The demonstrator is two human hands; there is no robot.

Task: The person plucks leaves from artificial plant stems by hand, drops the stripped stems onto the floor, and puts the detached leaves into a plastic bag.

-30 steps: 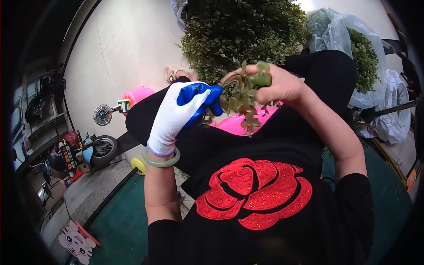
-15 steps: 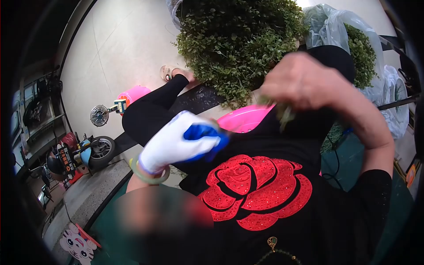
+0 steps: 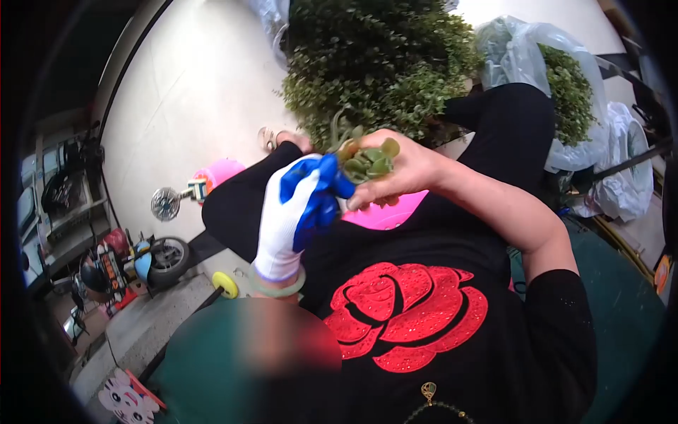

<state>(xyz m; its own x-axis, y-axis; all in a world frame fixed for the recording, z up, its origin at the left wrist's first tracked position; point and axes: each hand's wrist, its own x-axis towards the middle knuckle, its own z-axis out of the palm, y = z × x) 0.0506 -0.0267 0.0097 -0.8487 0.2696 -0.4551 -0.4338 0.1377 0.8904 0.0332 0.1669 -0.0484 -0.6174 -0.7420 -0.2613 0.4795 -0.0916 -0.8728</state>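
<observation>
My left hand (image 3: 300, 201), in a white and blue glove, is closed at the stem end of a leafy sprig (image 3: 367, 164) with rounded green leaves and some brownish ones. Bare, my right hand (image 3: 409, 166) holds the same sprig from the other side, thumb below and fingers behind the leaves. The two hands meet over my lap. A pink basin (image 3: 387, 210) shows partly beneath them, between my legs. Beyond it rises a big heap of small-leaved green plants (image 3: 374, 71).
At the right, a clear plastic bag (image 3: 519, 49) holds more greenery (image 3: 568, 88), with a whitish bag (image 3: 625, 166) beside it. To the left are a small fan (image 3: 165, 203), a pink object (image 3: 220, 172), a yellow disc (image 3: 225, 285) and a wheeled vehicle (image 3: 166, 261).
My right hand has come down and left from beside the heap, bringing the sprig to my gloved hand. The gloved hand has risen and turned upward to meet it.
</observation>
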